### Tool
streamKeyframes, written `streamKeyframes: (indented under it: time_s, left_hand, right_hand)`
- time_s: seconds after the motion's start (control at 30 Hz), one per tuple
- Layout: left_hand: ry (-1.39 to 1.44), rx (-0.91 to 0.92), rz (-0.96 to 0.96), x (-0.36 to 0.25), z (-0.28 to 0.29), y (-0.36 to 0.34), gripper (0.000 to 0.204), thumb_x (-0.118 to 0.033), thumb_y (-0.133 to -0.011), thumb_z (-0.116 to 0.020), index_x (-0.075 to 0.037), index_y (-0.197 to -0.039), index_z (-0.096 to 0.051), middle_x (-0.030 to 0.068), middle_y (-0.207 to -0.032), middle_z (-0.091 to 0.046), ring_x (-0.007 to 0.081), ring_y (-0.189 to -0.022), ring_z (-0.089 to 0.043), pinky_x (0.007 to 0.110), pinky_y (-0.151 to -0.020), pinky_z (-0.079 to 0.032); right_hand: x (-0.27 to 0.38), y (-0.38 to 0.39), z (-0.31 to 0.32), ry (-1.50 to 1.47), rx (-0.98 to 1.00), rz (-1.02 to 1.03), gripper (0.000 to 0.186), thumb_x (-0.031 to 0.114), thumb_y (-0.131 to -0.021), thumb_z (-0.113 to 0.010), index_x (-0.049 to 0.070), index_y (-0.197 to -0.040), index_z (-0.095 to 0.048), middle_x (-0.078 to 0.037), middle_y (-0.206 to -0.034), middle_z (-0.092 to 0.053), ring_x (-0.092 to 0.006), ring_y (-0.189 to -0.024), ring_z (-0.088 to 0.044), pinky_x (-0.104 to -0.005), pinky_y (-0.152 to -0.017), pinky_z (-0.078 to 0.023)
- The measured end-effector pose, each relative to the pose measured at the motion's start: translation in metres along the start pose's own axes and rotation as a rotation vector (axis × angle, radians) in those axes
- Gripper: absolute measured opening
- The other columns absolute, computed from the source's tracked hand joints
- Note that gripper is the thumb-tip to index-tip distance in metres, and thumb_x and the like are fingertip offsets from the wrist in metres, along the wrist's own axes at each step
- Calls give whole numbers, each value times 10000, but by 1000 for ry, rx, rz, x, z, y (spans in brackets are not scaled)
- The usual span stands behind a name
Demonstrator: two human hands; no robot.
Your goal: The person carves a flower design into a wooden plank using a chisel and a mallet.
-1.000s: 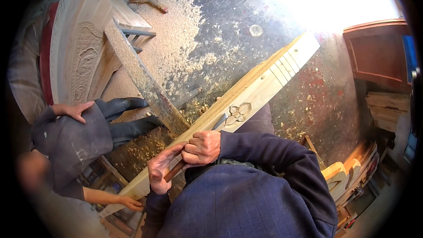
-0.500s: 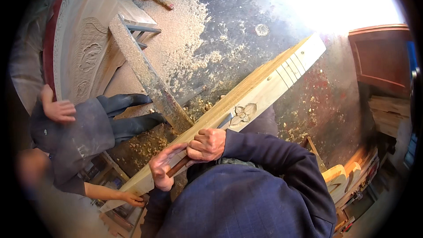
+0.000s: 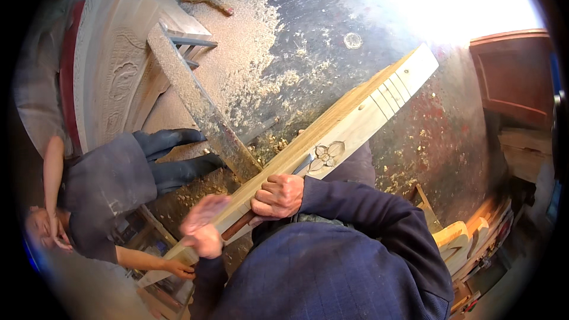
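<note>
A long pale timber (image 3: 367, 124) runs diagonally across my front, with a carved flower (image 3: 326, 154) and several cut lines near its far end. My right hand (image 3: 275, 195) is wrapped round a chisel with a wooden handle (image 3: 237, 226), resting against the timber; its metal blade (image 3: 305, 164) lies beside the flower. My left hand (image 3: 204, 225) is blurred, its fingers stretched out just left of the handle's rear end, apparently holding nothing.
A co-worker (image 3: 101, 184) is at the left, one hand (image 3: 178, 269) at the timber's near end. Behind stand carved pale panels (image 3: 124, 65) and a dusty plank (image 3: 195, 101). Shavings cover part of the floor. A red-brown cabinet (image 3: 510, 77) and stacked wood (image 3: 518, 154) are at right.
My left hand has swung left, away from the chisel handle, and is now blurred. My right hand keeps its grip. The co-worker's upper hand has moved from the body to the face.
</note>
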State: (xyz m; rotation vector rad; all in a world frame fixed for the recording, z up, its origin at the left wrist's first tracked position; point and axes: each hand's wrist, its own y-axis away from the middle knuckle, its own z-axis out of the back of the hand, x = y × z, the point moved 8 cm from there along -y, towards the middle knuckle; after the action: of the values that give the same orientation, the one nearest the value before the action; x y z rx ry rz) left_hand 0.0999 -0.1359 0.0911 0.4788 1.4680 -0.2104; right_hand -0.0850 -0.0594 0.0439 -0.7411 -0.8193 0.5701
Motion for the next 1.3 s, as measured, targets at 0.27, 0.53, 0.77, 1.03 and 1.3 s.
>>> streamKeyframes:
  time_s: [0.27, 0.53, 0.77, 1.03, 1.3]
  left_hand:
    - [-115, 108, -12, 8, -29, 6, 1286, -1020, -824, -501, 147, -1337, -672, 293, -1261, -756, 367, -1181, -762, 498, -1068, -592]
    - [-161, 149, -39, -8, -34, -6, 1292, -1003, -821, -530, 187, -1308, -658, 351, -1225, -746, 439, -1179, -755, 536, -1083, -600]
    - [-205, 92, -11, -10, -17, -22, 1332, -1057, -811, -421, 164, -1253, -716, 290, -1197, -780, 343, -1134, -780, 465, -1052, -604]
    - [-367, 191, -22, -9, -36, -30, 1334, -1070, -781, -436, 167, -1190, -725, 279, -1167, -784, 335, -1061, -800, 496, -975, -655]
    - [-133, 192, 20, -7, -32, -32, 1263, -1002, -815, -557, 182, -1228, -706, 299, -1183, -776, 366, -1109, -792, 495, -1009, -637]
  right_hand:
    - [-6, -1, 1, -10, -21, -23, 370, 425, -942, -740, 99, -875, -579, 5, -726, -474, -150, -586, -559, -331, -536, -428]
    - [-6, 0, 4, -27, -44, -41, 469, 505, -930, -797, 88, -876, -590, 13, -710, -457, -142, -567, -539, -325, -523, -410]
    - [-9, -1, -1, 39, 13, -64, 376, 426, -925, -751, 98, -872, -575, 5, -717, -463, -152, -599, -566, -336, -537, -433]
    - [-8, -1, -2, 59, 66, -98, 408, 445, -949, -772, 84, -899, -588, 1, -730, -483, -152, -608, -581, -334, -545, -449]
    - [-18, -6, -2, 4, 39, -141, 361, 399, -945, -762, 83, -905, -592, -20, -743, -510, -186, -633, -608, -359, -558, -465]
